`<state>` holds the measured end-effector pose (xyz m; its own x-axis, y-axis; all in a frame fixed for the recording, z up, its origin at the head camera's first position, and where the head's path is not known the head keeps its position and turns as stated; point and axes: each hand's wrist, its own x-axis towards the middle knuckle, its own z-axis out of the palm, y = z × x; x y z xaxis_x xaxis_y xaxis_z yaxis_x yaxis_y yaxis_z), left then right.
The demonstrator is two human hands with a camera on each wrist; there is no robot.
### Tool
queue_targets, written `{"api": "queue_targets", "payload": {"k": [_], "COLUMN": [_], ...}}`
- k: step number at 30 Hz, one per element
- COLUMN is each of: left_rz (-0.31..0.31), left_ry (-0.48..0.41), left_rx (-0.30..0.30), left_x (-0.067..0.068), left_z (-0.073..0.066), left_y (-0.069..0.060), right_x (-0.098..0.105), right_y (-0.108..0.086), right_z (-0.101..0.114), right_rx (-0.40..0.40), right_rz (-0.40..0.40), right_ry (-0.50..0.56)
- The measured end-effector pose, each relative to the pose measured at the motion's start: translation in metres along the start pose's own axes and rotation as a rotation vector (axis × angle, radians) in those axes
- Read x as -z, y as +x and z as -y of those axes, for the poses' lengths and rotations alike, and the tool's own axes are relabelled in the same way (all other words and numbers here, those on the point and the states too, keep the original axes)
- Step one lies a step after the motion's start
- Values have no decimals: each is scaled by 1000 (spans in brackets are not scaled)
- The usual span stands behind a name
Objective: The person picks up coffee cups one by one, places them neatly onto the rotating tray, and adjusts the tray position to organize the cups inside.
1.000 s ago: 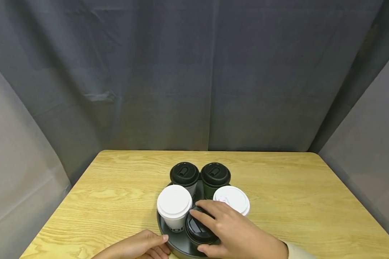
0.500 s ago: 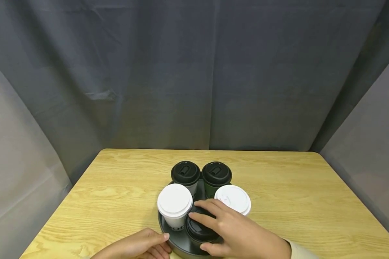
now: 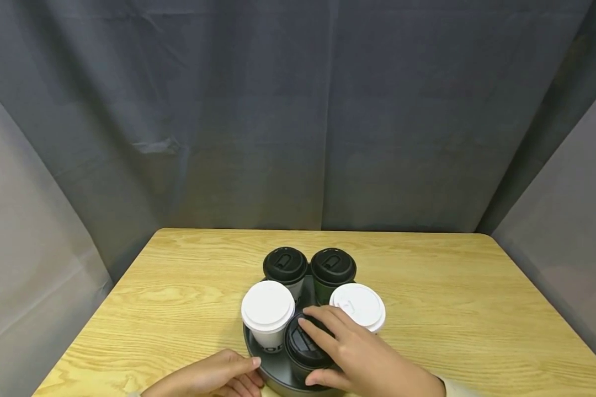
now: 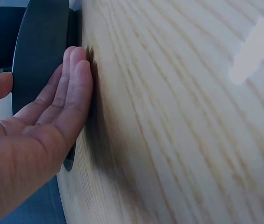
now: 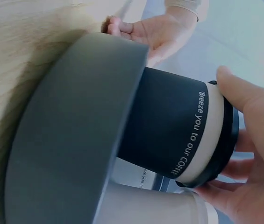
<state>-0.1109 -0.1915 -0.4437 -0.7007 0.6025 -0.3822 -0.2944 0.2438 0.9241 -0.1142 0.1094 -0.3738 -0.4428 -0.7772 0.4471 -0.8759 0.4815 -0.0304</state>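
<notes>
A round dark tray with a raised wall stands at the table's near edge. On it are several lidded paper coffee cups. My right hand holds the nearest dark cup by its black lid, thumb on one side and fingers on the other. That cup is in the tray, its base hidden by the wall. My left hand grips the tray's left edge, its thumb on the rim and its fingers along the lower side. Beside the held cup stand a white-lidded cup and another white-lidded cup, partly hidden.
Two black-lidded cups, one light-bodied and one dark green, stand at the tray's far side. The tray sits on a wooden table. Grey curtains enclose the back and sides.
The right fingertips have shifted slightly right and away on the black lid, and more of the lid shows. The left hand stays at the tray's edge.
</notes>
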Motion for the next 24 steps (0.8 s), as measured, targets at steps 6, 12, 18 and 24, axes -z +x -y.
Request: {"api": "queue_targets", "payload": {"k": [6, 12, 18, 24], "left_rz": [6, 8, 7, 4], "left_ry": [7, 3, -3, -4], "left_rx": [2, 0, 0, -9], "left_x": [0, 0, -1, -1], "left_z": [0, -1, -2, -1], "left_y": [1, 1, 0, 0], "right_x": [-6, 2, 1, -7], "right_y": [-3, -8, -11, -11], "right_z": [2, 5, 5, 6], "right_rx": [45, 48, 105, 114], "right_rz": [-71, -33, -92, -173], "right_ry": [-118, -137, -189, -201]}}
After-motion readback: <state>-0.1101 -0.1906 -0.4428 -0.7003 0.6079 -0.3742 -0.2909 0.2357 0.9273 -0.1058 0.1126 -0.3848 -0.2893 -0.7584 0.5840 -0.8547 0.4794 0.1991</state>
